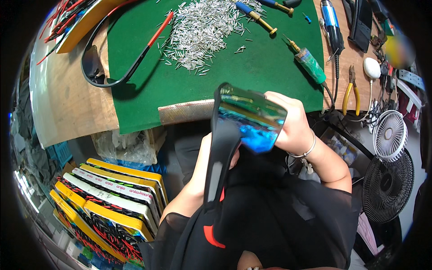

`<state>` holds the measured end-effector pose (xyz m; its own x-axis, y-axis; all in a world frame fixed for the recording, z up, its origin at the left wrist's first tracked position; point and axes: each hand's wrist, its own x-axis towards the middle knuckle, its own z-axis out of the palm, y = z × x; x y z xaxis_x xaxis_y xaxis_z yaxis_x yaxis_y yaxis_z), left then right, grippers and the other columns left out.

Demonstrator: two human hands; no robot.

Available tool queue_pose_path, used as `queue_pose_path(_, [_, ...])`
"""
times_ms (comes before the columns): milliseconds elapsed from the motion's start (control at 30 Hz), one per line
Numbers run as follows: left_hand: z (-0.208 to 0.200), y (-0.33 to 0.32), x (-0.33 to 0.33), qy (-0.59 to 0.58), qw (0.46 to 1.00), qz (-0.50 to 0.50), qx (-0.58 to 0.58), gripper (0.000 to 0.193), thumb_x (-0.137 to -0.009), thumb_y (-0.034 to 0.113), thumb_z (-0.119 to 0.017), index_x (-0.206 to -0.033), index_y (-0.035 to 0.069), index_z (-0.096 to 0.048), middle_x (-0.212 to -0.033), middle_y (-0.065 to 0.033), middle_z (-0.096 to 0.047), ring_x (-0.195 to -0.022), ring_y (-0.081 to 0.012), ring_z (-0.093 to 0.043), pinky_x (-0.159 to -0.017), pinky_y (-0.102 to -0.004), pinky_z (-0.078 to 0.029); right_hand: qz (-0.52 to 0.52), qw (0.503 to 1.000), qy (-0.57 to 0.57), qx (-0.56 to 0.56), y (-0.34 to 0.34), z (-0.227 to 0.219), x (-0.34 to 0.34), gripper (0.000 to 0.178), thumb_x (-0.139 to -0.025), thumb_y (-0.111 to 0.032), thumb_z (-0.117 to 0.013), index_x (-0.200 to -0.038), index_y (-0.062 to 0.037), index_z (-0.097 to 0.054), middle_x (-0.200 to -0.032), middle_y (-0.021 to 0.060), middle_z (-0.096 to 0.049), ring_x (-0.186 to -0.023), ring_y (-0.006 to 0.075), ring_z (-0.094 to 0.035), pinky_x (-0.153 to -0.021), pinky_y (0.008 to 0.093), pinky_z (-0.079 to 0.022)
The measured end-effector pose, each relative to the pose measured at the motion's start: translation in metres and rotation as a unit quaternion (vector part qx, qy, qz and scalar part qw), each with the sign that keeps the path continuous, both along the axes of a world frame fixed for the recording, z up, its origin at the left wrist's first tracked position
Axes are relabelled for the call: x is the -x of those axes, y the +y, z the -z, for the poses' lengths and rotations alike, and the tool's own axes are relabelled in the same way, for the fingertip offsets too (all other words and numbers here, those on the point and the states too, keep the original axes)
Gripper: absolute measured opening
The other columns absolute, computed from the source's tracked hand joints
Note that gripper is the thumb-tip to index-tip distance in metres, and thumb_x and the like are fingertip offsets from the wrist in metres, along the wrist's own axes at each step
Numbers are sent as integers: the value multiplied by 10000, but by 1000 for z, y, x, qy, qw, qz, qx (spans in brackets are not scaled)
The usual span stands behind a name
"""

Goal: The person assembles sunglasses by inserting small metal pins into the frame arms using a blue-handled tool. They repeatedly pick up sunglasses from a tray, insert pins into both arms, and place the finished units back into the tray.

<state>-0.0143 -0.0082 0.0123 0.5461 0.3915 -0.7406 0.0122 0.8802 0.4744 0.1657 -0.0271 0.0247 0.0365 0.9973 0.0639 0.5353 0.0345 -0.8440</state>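
Observation:
A pair of black wraparound sunglasses (220, 155) with blue mirrored lenses and red on its temples hangs in front of my chest, past the near edge of the table. My right hand (292, 118) is closed on the lens end at its right side. My left hand (203, 159) grips from the left, partly hidden behind the black temple; one fingertip shows beyond it. Far left on the table lies a second pair of dark sunglasses (118, 84) with red temple tips. A heap of small metal pins (198, 31) covers the far part of the green mat (166, 92).
Right of the pins lie a blue-handled brass-tipped tool (256, 18), a green-handled soldering iron (310, 65), a blue corded tool (332, 28) and yellow pliers (351, 92). Boxes packed with temples (114, 186) stand below left. Two fans (389, 135) stand at right.

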Motion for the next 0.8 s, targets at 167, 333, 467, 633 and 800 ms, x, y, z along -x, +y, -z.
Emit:
queue_pose_path(167, [-2,-3,-8,17,998,-52,-9,149,-899,200,-502,-912,67,-567,-672,-7,-561,-436,-30,-350,-406,-170,-246,-27,999,-23,-35,-1,2,6,143,-738,-34,-583,-880,-49,-580,-707,93,-566,-582,257,-577,-520,322,-477])
queue_pose_path(333, [-7,-1,-12,72,996,-19,-51,143,-904,189,-497,-1000,83,-509,-709,-30,-582,-420,-36,-360,-381,-165,-262,-33,998,-40,-40,-2,4,7,160,-720,-51,-601,-878,-59,-574,-680,80,-529,-562,244,-561,-504,315,-465])
queue_pose_path(467, [-9,1,-10,61,997,10,-44,156,-909,218,-488,-975,77,-508,-666,-19,-544,-407,-43,-353,-370,-171,-252,-69,993,-81,-58,0,-4,10,201,-678,-85,-629,-868,-65,-564,-653,70,-483,-550,239,-541,-490,306,-456])
queue_pose_path(633, [15,-5,6,21,999,40,-18,192,-928,235,-442,-972,58,-503,-704,-7,-522,-418,-51,-354,-377,-174,-254,-85,993,-80,-35,1,1,7,169,-708,-96,-616,-861,-60,-554,-663,71,-496,-573,240,-548,-503,305,-459])
queue_pose_path(800, [2,-2,-8,-4,1000,-24,-5,195,-943,222,-410,-998,51,-486,-671,-5,-500,-436,-45,-369,-386,-165,-265,-86,995,-54,-18,4,4,7,135,-741,-116,-600,-854,-60,-552,-673,74,-511,-586,240,-554,-522,316,-465])
